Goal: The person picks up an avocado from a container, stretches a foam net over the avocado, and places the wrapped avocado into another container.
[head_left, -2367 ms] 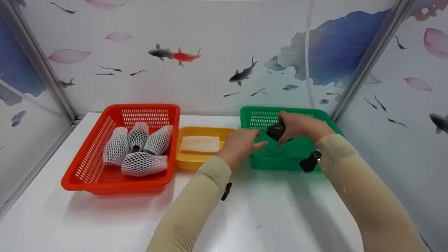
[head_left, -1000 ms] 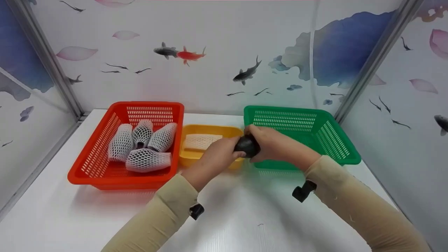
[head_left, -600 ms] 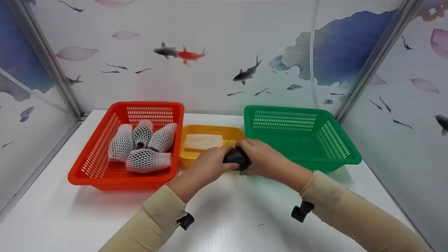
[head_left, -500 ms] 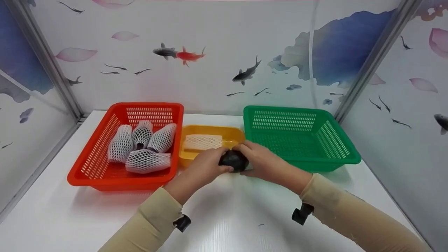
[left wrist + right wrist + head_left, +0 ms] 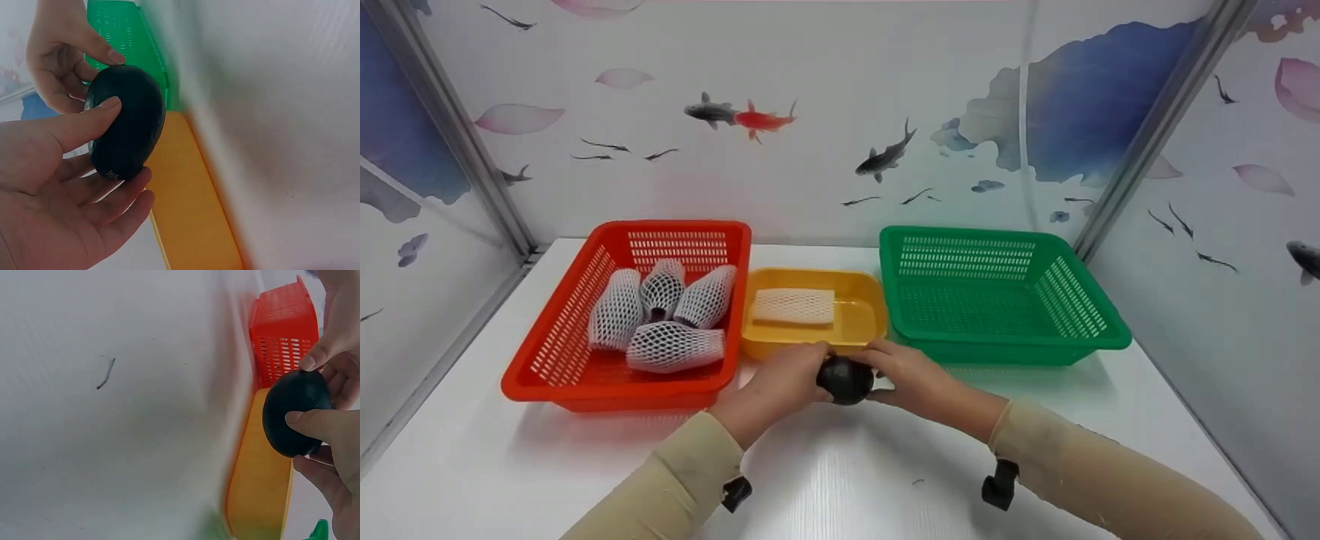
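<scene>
A dark, smooth, oval avocado [image 5: 845, 380] is held between both hands just in front of the yellow tray. My left hand [image 5: 776, 388] grips its left end, with the thumb lying across its side and the fingers beneath in the left wrist view. From the other end my right hand [image 5: 919, 384] pinches it; the right wrist view shows that thumb [image 5: 306, 423] pressed on the dark skin. A white foam net sleeve [image 5: 795, 306] lies flat inside the yellow tray [image 5: 861, 291], beyond the hands.
At left stands a red basket [image 5: 556, 391] containing several dark-tipped things in white foam nets [image 5: 675, 347]. A green basket [image 5: 1005, 337] with nothing in it stands at right. Printed panels [image 5: 810, 45] and metal posts enclose the white table [image 5: 840, 480].
From over the green basket, my right hand has brought the avocado left and toward me. My left hand has taken hold of it too, and both hands have lowered in view.
</scene>
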